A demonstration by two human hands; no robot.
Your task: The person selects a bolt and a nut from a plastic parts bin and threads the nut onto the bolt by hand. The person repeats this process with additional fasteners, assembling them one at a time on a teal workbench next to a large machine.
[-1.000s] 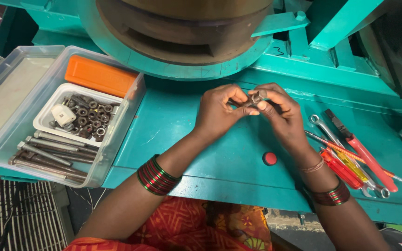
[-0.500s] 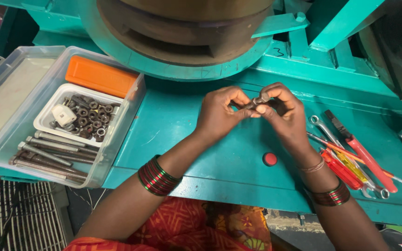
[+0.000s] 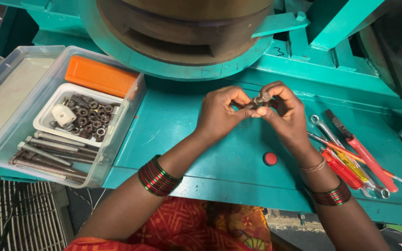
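My left hand [image 3: 222,114] and my right hand [image 3: 287,114] meet above the teal machine table [image 3: 187,139]. Between their fingertips I pinch a small metal bolt with a nut on it [image 3: 258,101]. Both hands grip this piece, the left on the shaft side, the right on the nut end. Much of the bolt is hidden by my fingers. Red and green bangles ring both wrists.
A clear plastic box [image 3: 126,111] at the left holds an orange block [image 3: 99,75], a white tray of nuts [image 3: 87,116] and long bolts [image 3: 52,151]. Spanners, red-handled screwdrivers and pliers [image 3: 350,153] lie at the right. A red button [image 3: 270,159] sits near the front edge. A round machine base [image 3: 182,42] looms behind.
My fingers have shifted slightly around the bolt and nut, as if turning it. The hands stay in the same place above the table.
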